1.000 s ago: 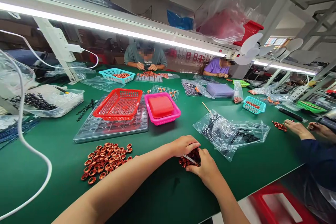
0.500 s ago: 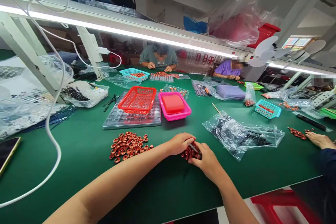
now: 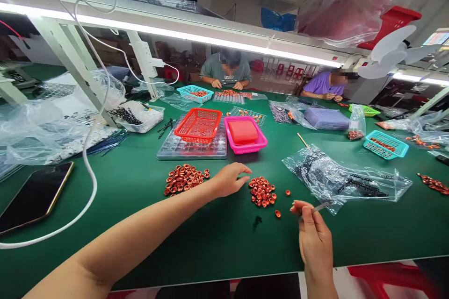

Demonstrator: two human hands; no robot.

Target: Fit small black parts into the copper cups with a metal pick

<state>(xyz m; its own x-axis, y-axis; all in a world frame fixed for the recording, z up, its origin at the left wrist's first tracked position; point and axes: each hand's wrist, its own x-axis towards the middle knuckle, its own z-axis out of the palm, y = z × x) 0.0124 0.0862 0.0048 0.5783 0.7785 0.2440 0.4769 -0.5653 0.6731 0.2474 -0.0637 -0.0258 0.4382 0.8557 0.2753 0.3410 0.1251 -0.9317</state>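
Observation:
My left hand (image 3: 231,180) hovers between two piles of small copper-coloured cups, fingers apart with nothing in them. To its right lies the smaller pile of cups (image 3: 262,192); two loose cups, one of them the near cup (image 3: 278,214), have landed apart from it. The larger pile of cups (image 3: 185,178) spreads to the left, partly behind my left forearm. My right hand (image 3: 314,233) is closed around a thin grey metal tool (image 3: 321,206), its tip pointing right; its exact kind is unclear. A small black piece (image 3: 257,221) lies below the smaller pile.
Behind the piles stand a red basket (image 3: 198,126) on clear trays (image 3: 164,149) and a pink tray (image 3: 261,142) holding a red block. A clear bag of black strips (image 3: 351,180) lies right. A phone (image 3: 35,196) and white cable (image 3: 90,168) are left. Two people sit opposite.
My hands have parted from the smaller pile. My right hand has moved right and toward me with the metal tool; my left has drawn off to the left and opened. The view has turned left.

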